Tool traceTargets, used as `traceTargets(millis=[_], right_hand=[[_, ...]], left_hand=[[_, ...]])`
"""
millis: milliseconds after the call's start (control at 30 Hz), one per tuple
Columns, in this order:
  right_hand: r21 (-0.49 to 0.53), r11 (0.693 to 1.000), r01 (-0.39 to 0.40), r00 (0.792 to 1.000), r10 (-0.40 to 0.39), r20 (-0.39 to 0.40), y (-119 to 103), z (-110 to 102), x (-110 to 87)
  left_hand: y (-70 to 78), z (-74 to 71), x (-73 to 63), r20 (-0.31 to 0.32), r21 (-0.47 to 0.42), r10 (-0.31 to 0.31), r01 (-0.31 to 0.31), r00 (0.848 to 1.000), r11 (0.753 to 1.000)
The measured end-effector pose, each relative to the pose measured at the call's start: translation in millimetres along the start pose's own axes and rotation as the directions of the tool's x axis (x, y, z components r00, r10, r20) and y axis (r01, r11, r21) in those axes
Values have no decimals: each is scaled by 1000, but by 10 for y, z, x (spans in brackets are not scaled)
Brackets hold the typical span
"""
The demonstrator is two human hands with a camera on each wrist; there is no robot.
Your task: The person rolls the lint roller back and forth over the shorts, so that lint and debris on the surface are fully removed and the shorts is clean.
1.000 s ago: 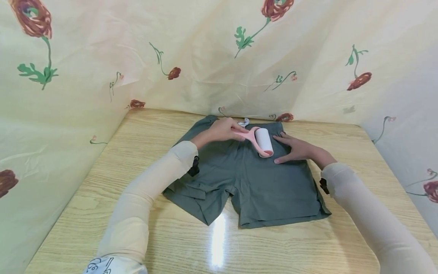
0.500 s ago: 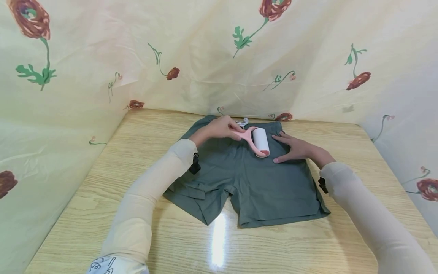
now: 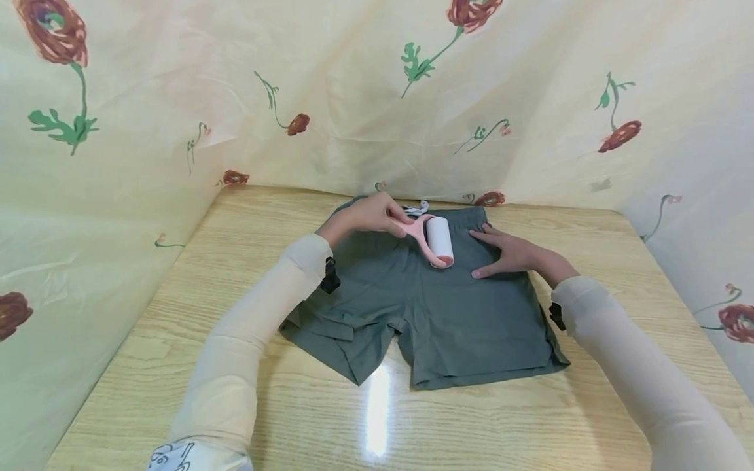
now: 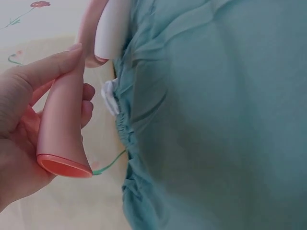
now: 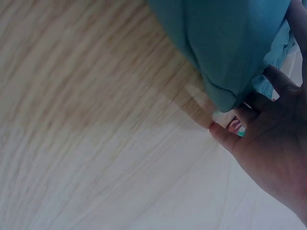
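Note:
Dark grey-green shorts (image 3: 471, 327) lie spread on the table, waistband at the far side with a white drawstring (image 3: 419, 209). My left hand (image 3: 371, 214) grips the pink handle of a lint roller (image 3: 440, 239); its white roll lies against the shorts just below the waistband. In the left wrist view the fingers wrap the flared pink handle (image 4: 62, 120). My right hand (image 3: 509, 254) rests with spread fingers on the shorts' upper right side. The right wrist view shows that hand (image 5: 268, 129) at the edge of the cloth, which looks teal there.
A light wood-grain table (image 3: 194, 314) carries everything. Cream cloth with printed red flowers (image 3: 353, 98) hangs behind it and along both sides, close to the waistband. The shorts' left leg hem (image 3: 330, 356) is folded and creased.
My left hand has drawn the lint roller leftward across the shorts, from near the right hand toward the middle. The right hand stays in place.

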State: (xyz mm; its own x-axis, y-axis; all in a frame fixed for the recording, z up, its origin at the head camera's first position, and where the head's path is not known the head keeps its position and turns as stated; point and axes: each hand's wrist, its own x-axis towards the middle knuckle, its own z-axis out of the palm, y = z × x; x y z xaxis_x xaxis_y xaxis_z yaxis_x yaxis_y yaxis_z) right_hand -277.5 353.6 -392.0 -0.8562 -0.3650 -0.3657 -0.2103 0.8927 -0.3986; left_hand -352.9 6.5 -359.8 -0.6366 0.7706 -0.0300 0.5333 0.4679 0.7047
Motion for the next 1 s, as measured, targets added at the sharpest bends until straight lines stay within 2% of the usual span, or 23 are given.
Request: traceTargets(millis=[133,500,1000], right_hand=[[4,1000,6,1000,-6,-5,-4,13,3],[14,1000,7,1000,-8,8,54,32,24],[31,999,21,1000,-21,-7,37,32,-21]], left_hand=[[11,-95,-82,12,23,-15,15,1000,1000],[-66,-256,-328,18,0,-19,19,1000,1000],[-129,-326,-416,23,16,-50,50,998,999]])
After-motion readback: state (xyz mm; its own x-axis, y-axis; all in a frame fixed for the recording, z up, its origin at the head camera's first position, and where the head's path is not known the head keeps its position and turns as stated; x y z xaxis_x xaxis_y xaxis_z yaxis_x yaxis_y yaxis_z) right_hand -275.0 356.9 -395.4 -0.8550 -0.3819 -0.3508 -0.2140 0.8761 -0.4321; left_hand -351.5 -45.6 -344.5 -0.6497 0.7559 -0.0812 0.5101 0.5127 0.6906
